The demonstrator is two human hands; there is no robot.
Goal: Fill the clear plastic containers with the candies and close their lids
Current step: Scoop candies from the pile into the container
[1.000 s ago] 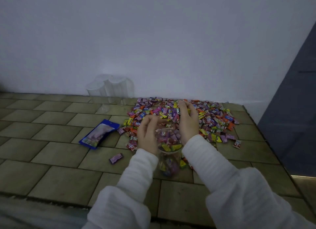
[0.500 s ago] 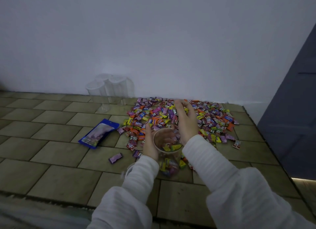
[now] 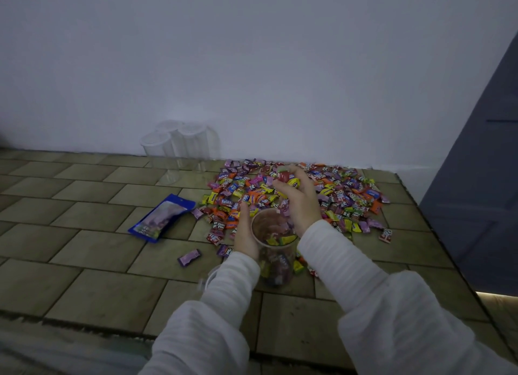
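A clear plastic container stands upright on the tiled surface, partly filled with wrapped candies. My left hand grips its left side near the rim. My right hand hovers just behind and right of the open mouth, fingers curled around a bunch of candies. The big heap of colourful wrapped candies spreads behind the container up to the wall. Three empty clear containers with lids stand against the wall at the back left.
A blue candy bag lies flat left of the heap. One purple candy lies alone in front of it. A white wall closes the back. The tiled surface ends at an edge on the right, beside a dark panel.
My left hand dropped from over the container's mouth to grip its side. My right hand closed on candies from the heap and lifted them toward the container.
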